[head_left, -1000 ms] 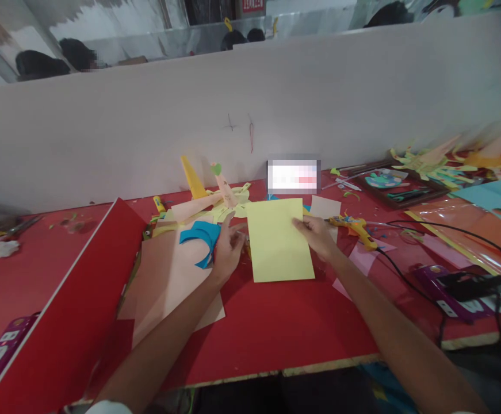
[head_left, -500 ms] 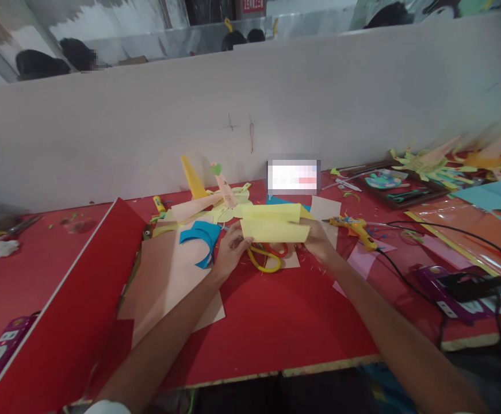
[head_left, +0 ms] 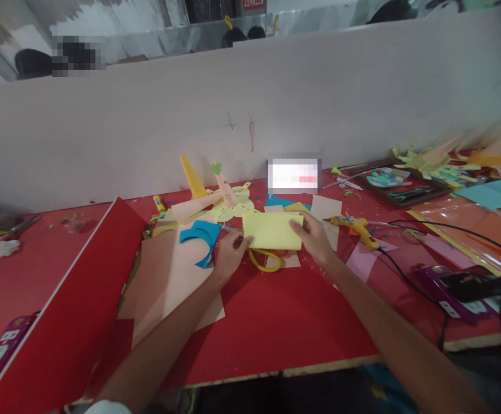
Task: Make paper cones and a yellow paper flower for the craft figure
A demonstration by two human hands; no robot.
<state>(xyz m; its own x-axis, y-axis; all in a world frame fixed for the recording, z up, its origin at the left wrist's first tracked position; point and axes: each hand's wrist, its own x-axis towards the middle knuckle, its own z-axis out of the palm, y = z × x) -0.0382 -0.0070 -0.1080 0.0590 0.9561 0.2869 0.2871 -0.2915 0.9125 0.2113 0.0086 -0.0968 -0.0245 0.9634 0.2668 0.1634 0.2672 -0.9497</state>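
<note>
A pale yellow sheet of paper (head_left: 271, 230), folded in half, lies on the red table (head_left: 285, 322). My left hand (head_left: 229, 253) pinches its left edge. My right hand (head_left: 314, 237) lies on its right side with the fingers pressing it flat. Yellow-handled scissors (head_left: 266, 262) stick out from under the folded sheet, just below it. A blue curved paper cutout (head_left: 200, 237) sits left of my left hand on a peach sheet (head_left: 168, 287).
A yellow glue gun (head_left: 356, 228) with a black cord lies right of my right hand. A red board (head_left: 60, 322) slants at the left. Paper craft pieces (head_left: 215, 201) stand behind the sheet against the white partition (head_left: 233, 103). A purple power strip (head_left: 461, 293) sits at the right edge.
The yellow sheet was flat and full-size; its near half has been folded up and over to the far edge. The scissors underneath came into view. My right hand now presses the fold.
</note>
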